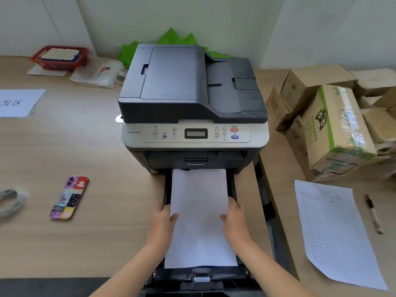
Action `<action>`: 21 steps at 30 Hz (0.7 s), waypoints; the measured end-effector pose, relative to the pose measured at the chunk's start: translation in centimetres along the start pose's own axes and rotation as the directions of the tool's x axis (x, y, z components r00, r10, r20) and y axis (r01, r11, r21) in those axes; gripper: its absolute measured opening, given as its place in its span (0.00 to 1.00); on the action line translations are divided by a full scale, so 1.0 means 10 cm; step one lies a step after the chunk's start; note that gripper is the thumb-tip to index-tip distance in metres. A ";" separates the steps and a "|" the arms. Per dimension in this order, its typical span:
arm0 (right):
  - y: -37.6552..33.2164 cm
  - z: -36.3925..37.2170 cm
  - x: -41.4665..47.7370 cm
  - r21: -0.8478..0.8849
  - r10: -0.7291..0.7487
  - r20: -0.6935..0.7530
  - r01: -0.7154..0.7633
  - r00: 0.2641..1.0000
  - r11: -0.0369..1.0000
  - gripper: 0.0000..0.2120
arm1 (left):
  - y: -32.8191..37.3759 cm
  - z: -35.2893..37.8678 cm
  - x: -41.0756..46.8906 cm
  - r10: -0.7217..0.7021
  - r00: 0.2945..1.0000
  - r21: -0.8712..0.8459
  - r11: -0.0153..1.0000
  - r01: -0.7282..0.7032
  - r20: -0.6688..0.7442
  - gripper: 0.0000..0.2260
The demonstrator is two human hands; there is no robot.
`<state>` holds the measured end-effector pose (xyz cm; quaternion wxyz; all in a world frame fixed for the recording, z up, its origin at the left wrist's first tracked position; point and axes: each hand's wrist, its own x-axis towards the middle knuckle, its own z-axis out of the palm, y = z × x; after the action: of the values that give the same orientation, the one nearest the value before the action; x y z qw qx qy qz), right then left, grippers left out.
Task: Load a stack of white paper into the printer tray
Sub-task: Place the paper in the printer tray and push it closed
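Observation:
A dark grey printer [192,88] stands in the middle of the desk, its black paper tray [201,277] pulled out toward me. A stack of white paper [199,211] lies lengthwise over the tray, its far end at the printer's slot. My left hand [164,219] grips the stack's left edge, thumb on top. My right hand [234,217] grips the right edge the same way. The tray's floor is hidden under the paper.
A phone in a colourful case [69,197] lies left of the tray. A printed form [336,230] and a pen [374,213] lie at the right, with cardboard boxes [334,125] behind them. A red basket [60,57] sits at the back left.

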<state>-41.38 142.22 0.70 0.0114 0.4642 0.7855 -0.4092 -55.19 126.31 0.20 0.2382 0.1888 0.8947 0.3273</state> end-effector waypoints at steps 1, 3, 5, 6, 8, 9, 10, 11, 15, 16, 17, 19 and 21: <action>0.02 0.00 0.02 -0.086 -0.043 -0.033 0.040 0.999 0.996 0.33 | -0.01 0.00 0.01 0.001 1.000 0.002 1.000 -0.001 -0.019 0.07; 0.07 0.00 0.06 -0.242 -0.096 -0.061 0.079 0.994 0.967 0.35 | -0.05 0.00 0.04 -0.006 0.999 0.017 1.000 0.007 -0.050 0.11; 0.10 0.01 0.08 -0.383 -0.139 -0.048 0.110 0.989 0.917 0.38 | -0.11 0.03 0.04 0.065 0.996 0.192 0.980 -0.052 -0.062 0.10; 0.11 0.03 0.07 -0.428 -0.150 -0.045 0.117 0.988 0.896 0.40 | -0.14 0.06 0.03 0.094 0.993 0.248 0.966 -0.076 -0.064 0.13; 0.11 0.07 0.00 -0.485 -0.169 -0.057 0.121 0.984 0.866 0.44 | -0.13 0.10 -0.01 0.096 0.993 0.236 0.969 -0.077 -0.072 0.19; 0.12 0.09 -0.03 -0.511 -0.195 -0.062 0.137 0.979 0.848 0.45 | -0.12 0.12 -0.02 0.102 0.991 0.216 0.973 -0.081 -0.088 0.22; 0.13 0.10 -0.03 -0.541 -0.237 -0.058 0.169 0.970 0.824 0.45 | -0.11 0.12 -0.04 0.100 0.989 0.189 0.979 -0.079 -0.105 0.26; 0.15 0.10 -0.03 -0.579 -0.285 -0.037 0.212 0.958 0.787 0.45 | -0.12 0.13 -0.05 0.098 0.989 0.173 0.982 -0.078 -0.111 0.29; 0.22 0.04 0.12 -0.658 -0.357 0.165 0.373 0.919 0.654 0.36 | -0.22 0.16 -0.05 0.254 0.965 0.365 0.907 -0.212 -0.070 0.19; 0.20 0.03 0.18 -0.656 -0.336 0.175 0.364 0.926 0.661 0.33 | -0.23 0.15 -0.05 0.261 0.963 0.394 0.893 -0.216 -0.064 0.17; 0.15 0.02 0.23 -0.651 -0.297 0.175 0.336 0.939 0.681 0.32 | -0.22 0.14 -0.05 0.267 0.961 0.407 0.887 -0.219 -0.066 0.17; 0.05 0.02 0.28 -0.584 -0.211 0.186 0.281 0.960 0.762 0.32 | -0.21 0.10 -0.06 0.278 0.959 0.407 0.884 -0.229 -0.064 0.19; 0.01 -0.01 0.24 -0.515 -0.196 0.197 0.272 0.960 0.813 0.33 | -0.21 0.08 -0.10 0.271 0.961 0.368 0.900 -0.233 -0.052 0.19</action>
<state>-42.59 144.05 -0.28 0.1432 0.3132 0.9169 -0.2015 -54.36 124.73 -1.43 0.1093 0.3262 0.9183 0.1959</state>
